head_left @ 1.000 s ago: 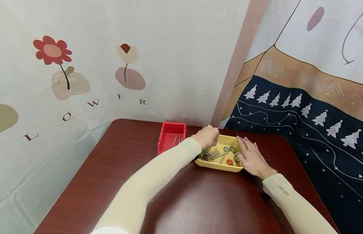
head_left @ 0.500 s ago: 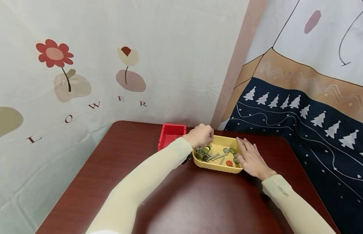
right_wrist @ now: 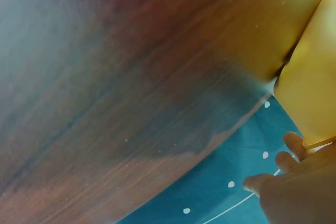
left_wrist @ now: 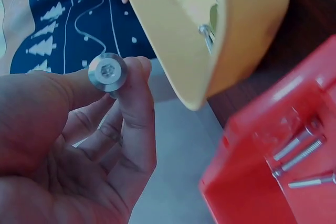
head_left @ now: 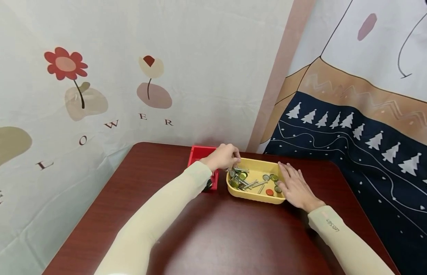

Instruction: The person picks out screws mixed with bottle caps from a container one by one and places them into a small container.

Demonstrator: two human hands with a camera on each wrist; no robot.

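My left hand point(head_left: 221, 156) pinches a silver bolt point(left_wrist: 107, 73) between thumb and fingers. The bolt's round socket head faces the left wrist camera, and its shank is mostly hidden. That hand is over the gap between the red bin point(head_left: 201, 151) and the yellow tray point(head_left: 258, 196). Several bolts point(left_wrist: 302, 156) lie inside the red bin. In the yellow tray are a heap of bolts and bottle caps point(head_left: 243, 175), plus an orange cap point(head_left: 270, 192). With fingers extended, my right hand point(head_left: 297, 187) rests against the tray's right end.
Both containers stand near the back of a dark red-brown table point(head_left: 234, 236). A pale printed cloth point(head_left: 206, 76) hangs behind the table, and a navy cloth with white trees point(head_left: 337, 137) hangs to the right.
My left hand has moved left, from above the yellow tray toward the red bin, with the bolt now visible in its fingers. The right hand has stayed on the tray's end.
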